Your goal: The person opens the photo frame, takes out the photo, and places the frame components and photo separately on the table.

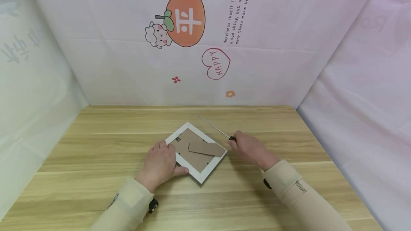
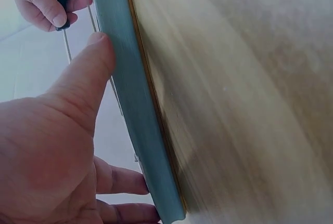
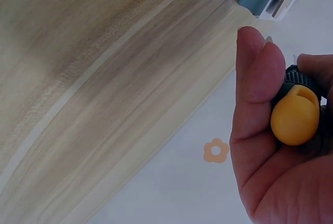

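Observation:
A white-rimmed picture frame [image 1: 212, 165] lies back side up on the table, turned cornerwise. Its brown backing board [image 1: 193, 159] carries a stand flap [image 1: 207, 149] and several small dark tabs around the border. My left hand [image 1: 160, 163] grips the frame's left corner, fingers over the rim and thumb along the lower edge. In the left wrist view the frame's side [image 2: 130, 83] looks blue-grey. Right of the frame, my right hand [image 1: 252, 149] holds a screwdriver [image 1: 214, 127] by its black and yellow handle [image 3: 295, 117]. The long thin shaft points up and left, past the frame's upper right edge.
The wood-grain table [image 1: 128, 124] reaches back to a white printed cloth [image 1: 128, 74]. More white cloth hangs along the left side [image 1: 38, 81] and the right side [image 1: 363, 99].

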Demonstrator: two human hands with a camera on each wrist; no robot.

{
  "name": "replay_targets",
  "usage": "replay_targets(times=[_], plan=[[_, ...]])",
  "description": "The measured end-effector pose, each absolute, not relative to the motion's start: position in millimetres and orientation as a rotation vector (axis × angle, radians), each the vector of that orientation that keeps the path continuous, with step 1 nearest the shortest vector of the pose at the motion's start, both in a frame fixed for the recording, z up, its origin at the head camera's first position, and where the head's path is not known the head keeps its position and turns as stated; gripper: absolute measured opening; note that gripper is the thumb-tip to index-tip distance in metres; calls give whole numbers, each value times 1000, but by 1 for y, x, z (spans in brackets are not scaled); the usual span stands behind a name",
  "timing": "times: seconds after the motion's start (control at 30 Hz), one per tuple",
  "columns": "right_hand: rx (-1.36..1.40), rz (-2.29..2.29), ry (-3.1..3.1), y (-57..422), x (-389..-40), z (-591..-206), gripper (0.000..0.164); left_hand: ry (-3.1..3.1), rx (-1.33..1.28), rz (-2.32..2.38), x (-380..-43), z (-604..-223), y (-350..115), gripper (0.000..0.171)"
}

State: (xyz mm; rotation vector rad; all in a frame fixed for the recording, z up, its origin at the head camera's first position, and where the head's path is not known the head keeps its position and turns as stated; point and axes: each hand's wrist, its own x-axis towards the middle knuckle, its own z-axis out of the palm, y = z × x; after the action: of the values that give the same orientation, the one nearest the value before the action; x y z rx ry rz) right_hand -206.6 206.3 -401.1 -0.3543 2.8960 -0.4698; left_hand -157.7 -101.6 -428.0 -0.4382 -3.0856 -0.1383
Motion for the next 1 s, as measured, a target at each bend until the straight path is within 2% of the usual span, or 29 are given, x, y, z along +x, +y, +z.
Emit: replay_targets(times=[0.57,1.0], plan=[[-354,-492,2888,209,-208,-401,30,-2988,-385,-102,-147,-426,-97,69],[-369,-495,2876,211,-208,-403,30,-2969,-316,-81,-144,-429,-96,61]])
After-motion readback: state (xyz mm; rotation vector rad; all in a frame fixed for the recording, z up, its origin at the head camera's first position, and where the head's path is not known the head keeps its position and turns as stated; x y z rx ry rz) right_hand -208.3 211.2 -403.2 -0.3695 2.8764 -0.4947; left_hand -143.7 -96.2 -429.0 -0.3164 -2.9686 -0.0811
